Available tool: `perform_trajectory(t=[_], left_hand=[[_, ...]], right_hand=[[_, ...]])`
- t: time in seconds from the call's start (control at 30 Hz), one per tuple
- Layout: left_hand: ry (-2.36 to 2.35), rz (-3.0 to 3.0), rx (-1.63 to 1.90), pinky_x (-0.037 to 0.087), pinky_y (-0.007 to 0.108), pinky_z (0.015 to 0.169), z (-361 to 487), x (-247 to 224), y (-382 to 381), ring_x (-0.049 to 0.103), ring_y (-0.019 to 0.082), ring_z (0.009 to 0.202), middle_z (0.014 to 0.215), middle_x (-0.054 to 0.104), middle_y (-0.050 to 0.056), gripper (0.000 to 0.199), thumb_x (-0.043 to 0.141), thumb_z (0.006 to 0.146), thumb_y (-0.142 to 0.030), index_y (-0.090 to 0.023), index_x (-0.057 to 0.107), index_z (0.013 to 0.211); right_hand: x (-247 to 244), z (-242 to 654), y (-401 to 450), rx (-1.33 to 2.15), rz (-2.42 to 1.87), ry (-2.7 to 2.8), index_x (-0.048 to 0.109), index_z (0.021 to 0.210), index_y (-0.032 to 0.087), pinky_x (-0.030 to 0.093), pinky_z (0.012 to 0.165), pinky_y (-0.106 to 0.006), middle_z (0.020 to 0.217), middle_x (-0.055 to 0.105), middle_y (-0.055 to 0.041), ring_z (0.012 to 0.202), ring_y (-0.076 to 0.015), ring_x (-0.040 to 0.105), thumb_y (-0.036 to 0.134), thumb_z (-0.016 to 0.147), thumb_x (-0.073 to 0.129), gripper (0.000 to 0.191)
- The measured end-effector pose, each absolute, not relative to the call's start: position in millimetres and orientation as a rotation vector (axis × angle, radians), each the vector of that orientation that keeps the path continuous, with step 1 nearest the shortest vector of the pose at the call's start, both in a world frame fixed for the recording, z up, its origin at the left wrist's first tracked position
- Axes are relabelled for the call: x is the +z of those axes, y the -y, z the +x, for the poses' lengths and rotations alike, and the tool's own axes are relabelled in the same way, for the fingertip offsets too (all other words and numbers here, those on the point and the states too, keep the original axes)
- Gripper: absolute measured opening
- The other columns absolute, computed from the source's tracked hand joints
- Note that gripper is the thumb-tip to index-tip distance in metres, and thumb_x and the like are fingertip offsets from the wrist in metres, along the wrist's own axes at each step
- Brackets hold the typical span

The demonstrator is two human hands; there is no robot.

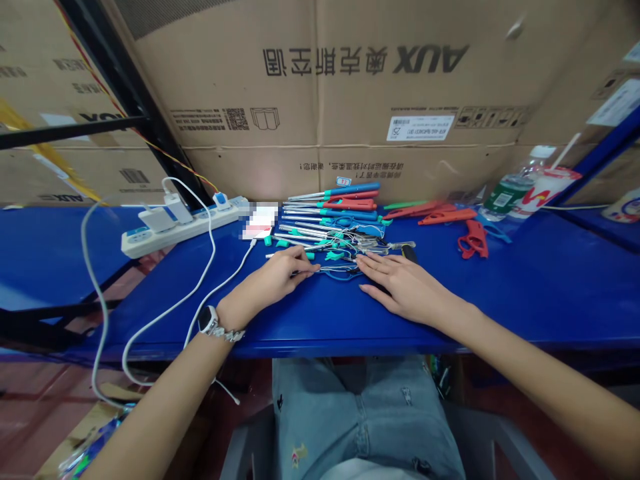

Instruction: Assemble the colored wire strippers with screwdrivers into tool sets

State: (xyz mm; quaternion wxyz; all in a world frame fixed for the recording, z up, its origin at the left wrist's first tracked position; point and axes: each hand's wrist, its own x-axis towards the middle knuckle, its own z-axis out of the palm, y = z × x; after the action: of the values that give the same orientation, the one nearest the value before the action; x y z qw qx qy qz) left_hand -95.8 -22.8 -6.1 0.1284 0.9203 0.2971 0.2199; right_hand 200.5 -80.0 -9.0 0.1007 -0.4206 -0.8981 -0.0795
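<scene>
My left hand (286, 275) pinches the near end of thin pale wires, its thumb and fingertips closed. Those wires run along an open blue handle shell (343, 275) lying on the blue table (310, 313). Over the shell's right end my right hand (397, 283) lies palm down with fingers stretched out. Its fingertips touch or cover that end, so the contact is partly hidden. Just beyond both hands lies a pile of what look like long-nosed lighters, with metal tubes (303, 230), blue handles (355, 215), red handles (350, 203) and small green triggers (335, 255).
A white power strip (200, 223) with plugs and trailing white cables (213, 253) lies to the left. Orange-red handle parts (450, 215) lie at the right, near a bottle (503, 197) and a cup (537, 193). A cardboard wall (350, 120) stands behind.
</scene>
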Motion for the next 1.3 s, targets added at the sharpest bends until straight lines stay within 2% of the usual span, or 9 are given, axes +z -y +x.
perform_trajectory(t=[0.13,0.33,0.5,0.6,0.7,0.87,1.03,1.17,1.3], left_hand=[[-0.835,2.681,0.681,0.055,0.033,0.074,-92,-7,25,0.06,0.017,0.077,0.09,0.06,0.007,0.032,0.048,0.106,-0.029,-0.016,0.077,0.099],[-0.895,2.653,0.728,0.058,0.038,0.085,-88,-11,25,0.065,0.02,0.089,0.1,0.062,0.008,0.023,0.051,0.102,-0.023,-0.017,0.072,0.111],[-0.91,2.737,0.664,0.058,0.042,0.091,-83,-12,30,0.065,0.022,0.096,0.109,0.06,0.01,0.032,0.05,0.104,-0.03,-0.017,0.068,0.127],[-0.924,2.847,0.679,0.057,0.043,0.091,-76,-9,31,0.064,0.024,0.098,0.108,0.06,0.011,0.032,0.049,0.106,-0.033,-0.014,0.073,0.117],[-0.871,2.944,0.662,0.057,0.04,0.089,-65,-3,28,0.065,0.023,0.098,0.108,0.063,0.011,0.031,0.046,0.107,-0.029,-0.015,0.074,0.113],[-0.797,3.049,0.477,0.055,0.034,0.077,-47,7,16,0.066,0.02,0.084,0.096,0.066,0.008,0.026,0.052,0.105,-0.026,-0.017,0.076,0.104],[-0.843,3.05,0.438,0.053,0.032,0.069,-37,5,14,0.065,0.018,0.074,0.095,0.066,0.008,0.025,0.053,0.104,-0.022,-0.016,0.077,0.1],[-0.86,2.938,0.565,0.055,0.032,0.074,-37,-5,16,0.066,0.02,0.082,0.096,0.064,0.009,0.027,0.05,0.105,-0.022,-0.014,0.076,0.101],[-0.938,2.84,0.671,0.055,0.033,0.076,-34,-11,21,0.064,0.02,0.084,0.093,0.063,0.008,0.027,0.051,0.105,-0.021,-0.014,0.075,0.096]], right_hand=[[-9,201,80,-0.22,-1.242,2.645,0.056,0.149,0.013,0.048,0.114,-0.054,0.151,0.054,-0.0155,0.143,-0.0324,0.05,0.04,0.107,0.045,0.051],[-12,201,81,-0.223,-1.254,2.602,0.056,0.149,0.015,0.048,0.114,-0.053,0.151,0.055,-0.0146,0.142,-0.0319,0.052,0.037,0.106,0.045,0.049],[-14,202,82,-0.225,-1.279,2.581,0.056,0.149,0.016,0.047,0.115,-0.055,0.152,0.054,-0.0136,0.142,-0.0322,0.052,0.037,0.106,0.046,0.049],[-14,201,82,-0.248,-1.292,2.595,0.057,0.148,0.013,0.048,0.114,-0.054,0.152,0.054,-0.0147,0.142,-0.0319,0.053,0.037,0.106,0.045,0.05],[-13,201,81,-0.261,-1.282,2.596,0.057,0.147,0.013,0.048,0.114,-0.052,0.151,0.055,-0.0143,0.142,-0.0312,0.052,0.037,0.106,0.045,0.049],[-12,200,82,-0.218,-1.279,2.592,0.056,0.148,0.013,0.047,0.114,-0.053,0.151,0.056,-0.0147,0.143,-0.0316,0.052,0.037,0.106,0.046,0.05],[-12,199,82,-0.194,-1.313,2.598,0.055,0.149,0.012,0.046,0.115,-0.053,0.152,0.054,-0.0148,0.145,-0.031,0.049,0.035,0.107,0.042,0.049],[-11,198,82,-0.194,-1.328,2.615,0.053,0.15,0.011,0.046,0.115,-0.051,0.153,0.053,-0.0143,0.147,-0.031,0.046,0.029,0.108,0.039,0.049],[-9,197,84,-0.198,-1.308,2.651,0.05,0.154,0.017,0.046,0.114,-0.054,0.156,0.048,-0.0155,0.147,-0.033,0.045,0.029,0.107,0.042,0.049]])
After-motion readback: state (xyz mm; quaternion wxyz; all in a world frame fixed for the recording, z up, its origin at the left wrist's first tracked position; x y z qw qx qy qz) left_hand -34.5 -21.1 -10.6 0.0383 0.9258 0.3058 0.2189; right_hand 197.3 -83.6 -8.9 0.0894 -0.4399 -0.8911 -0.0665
